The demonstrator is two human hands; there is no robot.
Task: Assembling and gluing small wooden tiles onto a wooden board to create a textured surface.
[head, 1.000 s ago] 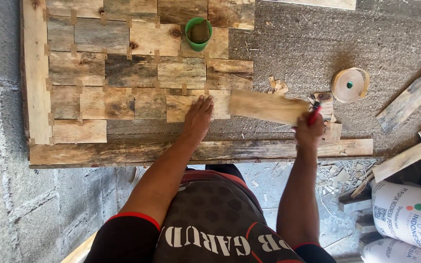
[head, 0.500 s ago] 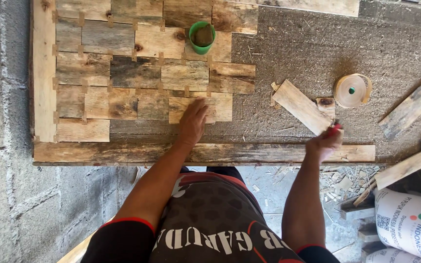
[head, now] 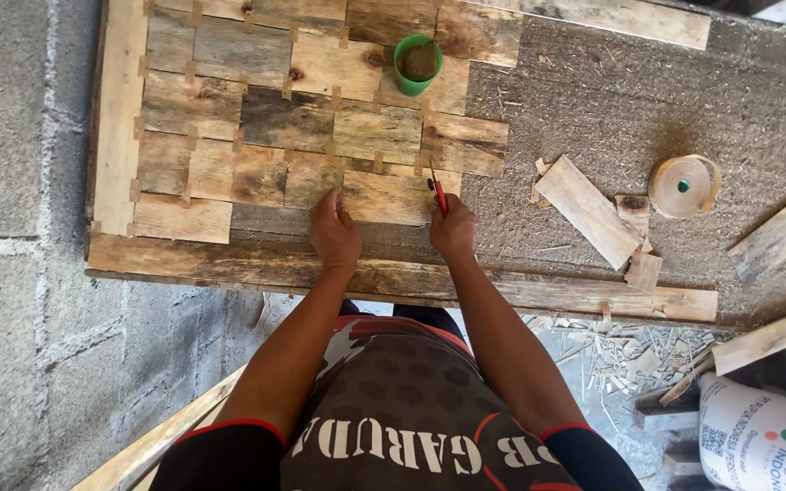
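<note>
A wooden panel [head: 120, 136] lies in front of me, covered with a patchwork of short plank pieces. My left hand [head: 333, 232] rests flat against the lower edge of one light piece [head: 388, 195] in the bottom row. My right hand [head: 454, 227] grips a red pencil [head: 439, 193], its tip at that piece's right end. A loose plank offcut [head: 586, 209] lies to the right on the bare grey board. A green cup [head: 417, 62] stands on the pieces at the top.
A roll of wood edging tape [head: 682, 185] lies at the right, with small offcuts [head: 640, 265] beside it. Longer planks [head: 780, 238] lean at the far right. Shavings litter the floor below, by a white sack [head: 761, 441]. Concrete wall at left.
My right hand put the plank offcut down at the right, then moved left with the red pencil to the bottom row. My left hand slid slightly down along the piece.
</note>
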